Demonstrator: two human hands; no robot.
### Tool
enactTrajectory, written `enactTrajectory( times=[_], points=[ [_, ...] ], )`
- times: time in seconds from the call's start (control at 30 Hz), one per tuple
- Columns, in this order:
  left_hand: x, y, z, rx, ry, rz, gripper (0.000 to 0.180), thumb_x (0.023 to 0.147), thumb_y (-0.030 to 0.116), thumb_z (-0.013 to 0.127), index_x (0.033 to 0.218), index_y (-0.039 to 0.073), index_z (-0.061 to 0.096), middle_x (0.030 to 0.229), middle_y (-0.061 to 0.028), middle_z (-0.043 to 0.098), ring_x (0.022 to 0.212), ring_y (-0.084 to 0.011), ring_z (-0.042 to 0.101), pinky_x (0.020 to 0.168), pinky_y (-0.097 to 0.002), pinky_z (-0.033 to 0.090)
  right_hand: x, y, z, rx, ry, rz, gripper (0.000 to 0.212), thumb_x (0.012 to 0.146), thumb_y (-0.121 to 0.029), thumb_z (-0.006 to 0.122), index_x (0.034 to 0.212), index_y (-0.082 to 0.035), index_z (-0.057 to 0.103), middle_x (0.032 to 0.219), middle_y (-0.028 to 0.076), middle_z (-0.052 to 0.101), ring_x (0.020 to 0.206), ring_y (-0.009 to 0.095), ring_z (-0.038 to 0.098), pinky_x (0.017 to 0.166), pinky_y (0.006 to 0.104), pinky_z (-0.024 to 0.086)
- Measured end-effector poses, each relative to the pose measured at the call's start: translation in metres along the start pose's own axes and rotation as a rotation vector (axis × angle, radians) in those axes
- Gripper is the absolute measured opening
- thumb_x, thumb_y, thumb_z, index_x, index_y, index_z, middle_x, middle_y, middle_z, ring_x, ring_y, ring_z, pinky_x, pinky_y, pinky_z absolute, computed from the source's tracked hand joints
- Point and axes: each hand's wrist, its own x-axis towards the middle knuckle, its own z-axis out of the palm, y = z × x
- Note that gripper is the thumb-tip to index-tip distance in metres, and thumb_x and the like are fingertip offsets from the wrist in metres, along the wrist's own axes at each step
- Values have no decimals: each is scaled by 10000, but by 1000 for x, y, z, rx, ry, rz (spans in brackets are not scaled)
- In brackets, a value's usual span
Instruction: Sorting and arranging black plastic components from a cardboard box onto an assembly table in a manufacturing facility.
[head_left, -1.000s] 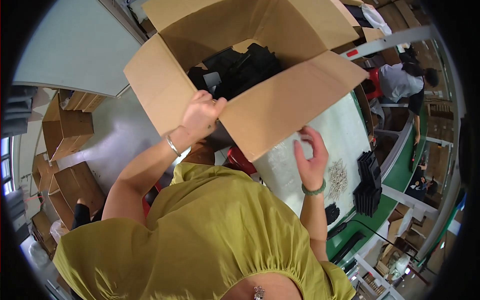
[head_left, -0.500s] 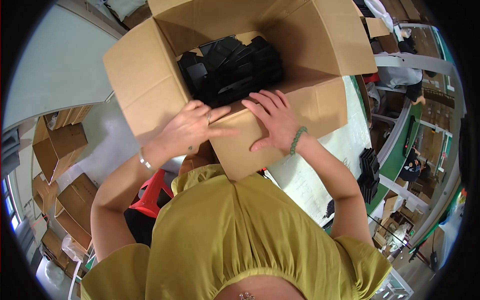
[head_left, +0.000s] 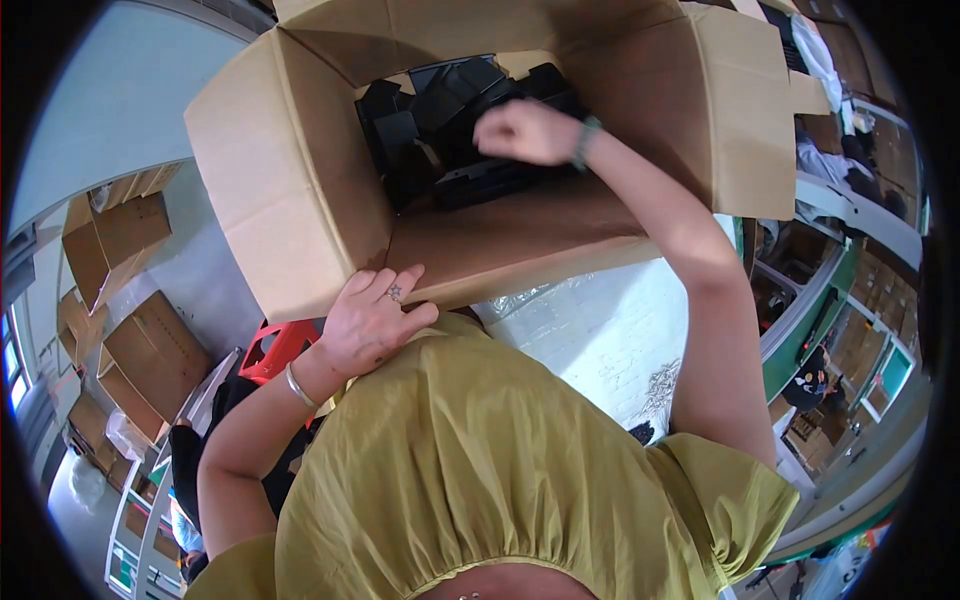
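A large open cardboard box stands in front of me with its flaps folded outward. Flat black pieces, plastic-looking, lie heaped on its bottom; their exact kind is unclear. My left hand, with a ring and a silver bangle, grips the near left rim with bent fingers hooked over the edge. Inside the box, my right hand hovers over the black pieces, wearing a green bead bracelet. Its fingers look curled, but motion smears them, and whether they hold anything is hidden.
Under the box is a pale, plastic-covered surface. A red stool is close by on my left, with brown cartons beyond it. On the right runs a green-topped bench, with a person farther off.
My right hand has left the near flap and reached into the box over the black pieces. The near flap no longer stands out toward me. My left hand has shifted down to the near left rim.
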Motion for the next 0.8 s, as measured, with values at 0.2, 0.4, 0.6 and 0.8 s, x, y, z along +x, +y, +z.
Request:
enactTrajectory(
  times=[0.2,0.4,0.6,0.8],
  points=[
    [0,0,9,3,76,-33,194,711,249,551,899,226,595,1108,-101,534,803,-165,496,674,-277,396,72,136,45,-615,-105,552,312,771,-211,610,1060,-93,593,1073,163,594,1011,329,563,862,409,464],
    [15,-8,-15,-293,80,-66,184,725,176,647,899,142,600,1113,-74,542,829,-178,527,715,-282,422,26,87,-11,-599,-117,504,299,794,-214,589,1055,-69,602,1049,165,610,1010,306,575,849,384,465],
    [62,-46,-36,-1992,166,-689,304,831,67,575,1128,47,514,1225,-71,492,1090,-159,479,953,-301,364,-49,9,-56,659,232,235,272,839,-183,632,1017,20,599,879,26,635,815,79,562,772,236,455],
    [87,-41,-26,-2373,395,-264,615,860,247,538,1363,37,252,1387,-126,336,1243,-235,360,1046,-390,265,-52,-117,-12,928,254,133,336,866,-246,587,1053,30,554,906,41,619,821,103,567,746,255,465]
  ],
)
